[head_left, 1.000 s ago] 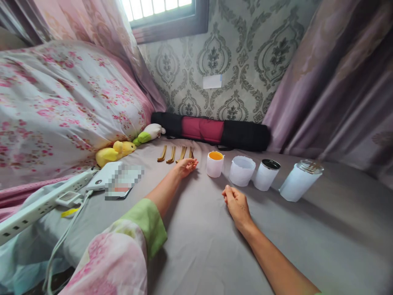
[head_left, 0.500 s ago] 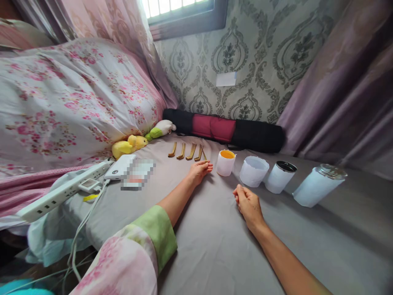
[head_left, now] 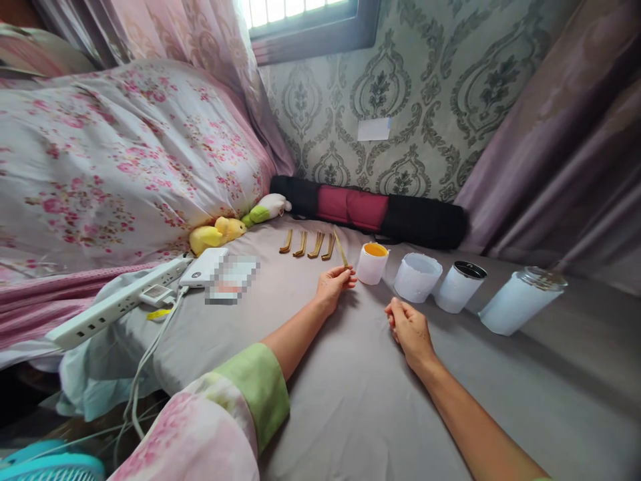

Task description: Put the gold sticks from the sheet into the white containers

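gold strip (head_left: 340,247) moved right, lower end hidden by left hand (head_left: 334,287)

A yellow plush toy (head_left: 206,239) lies near a power strip (head_left: 116,303).

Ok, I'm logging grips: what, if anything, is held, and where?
The left hand holds a thin golden strip by its near end. I can't tell for the right hand.
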A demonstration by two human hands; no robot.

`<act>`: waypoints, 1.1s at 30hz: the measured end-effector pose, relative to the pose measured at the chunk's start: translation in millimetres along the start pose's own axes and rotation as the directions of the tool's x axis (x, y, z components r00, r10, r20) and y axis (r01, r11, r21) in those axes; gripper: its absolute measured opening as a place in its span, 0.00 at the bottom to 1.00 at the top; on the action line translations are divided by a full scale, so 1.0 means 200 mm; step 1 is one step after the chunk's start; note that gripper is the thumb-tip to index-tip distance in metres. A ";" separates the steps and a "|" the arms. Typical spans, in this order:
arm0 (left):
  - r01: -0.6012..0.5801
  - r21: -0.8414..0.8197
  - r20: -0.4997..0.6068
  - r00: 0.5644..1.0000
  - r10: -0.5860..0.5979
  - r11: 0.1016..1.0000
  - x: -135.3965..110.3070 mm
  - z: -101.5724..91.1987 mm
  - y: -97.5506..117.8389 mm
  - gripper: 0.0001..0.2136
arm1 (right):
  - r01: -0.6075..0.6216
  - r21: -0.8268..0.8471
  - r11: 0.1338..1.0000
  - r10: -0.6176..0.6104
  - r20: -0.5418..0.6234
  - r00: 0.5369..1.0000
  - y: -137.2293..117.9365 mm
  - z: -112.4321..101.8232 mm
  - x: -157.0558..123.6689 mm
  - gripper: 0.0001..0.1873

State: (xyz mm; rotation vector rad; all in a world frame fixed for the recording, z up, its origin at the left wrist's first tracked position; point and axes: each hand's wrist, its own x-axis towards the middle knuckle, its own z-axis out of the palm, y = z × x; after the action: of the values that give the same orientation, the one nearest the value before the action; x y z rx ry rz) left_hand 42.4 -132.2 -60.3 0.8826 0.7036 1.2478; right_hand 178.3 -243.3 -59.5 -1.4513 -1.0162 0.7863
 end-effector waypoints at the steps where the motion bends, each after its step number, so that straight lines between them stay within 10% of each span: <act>1: -0.012 0.017 0.006 1.000 0.012 1.000 -0.02 0.01 0.00 0.10 | 0.000 0.001 1.000 0.000 -0.003 1.000 0.00 0.00 0.00 0.23; 22: -0.225 0.375 0.122 0.974 0.193 0.899 -0.26 0.10 0.04 0.12 | -0.038 0.129 0.991 0.035 0.029 0.999 -0.03 -0.01 -0.03 0.21; 33: -0.490 0.537 0.347 0.870 0.350 0.686 -0.30 0.10 0.03 0.11 | 0.001 0.186 0.983 -0.005 0.020 1.000 -0.04 -0.03 -0.04 0.20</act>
State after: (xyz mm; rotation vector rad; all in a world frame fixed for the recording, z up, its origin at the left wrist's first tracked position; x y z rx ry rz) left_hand 45.0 -195.0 -46.6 1.7889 0.7625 1.3091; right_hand 178.6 -253.5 -50.5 -1.2831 -0.9344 0.8719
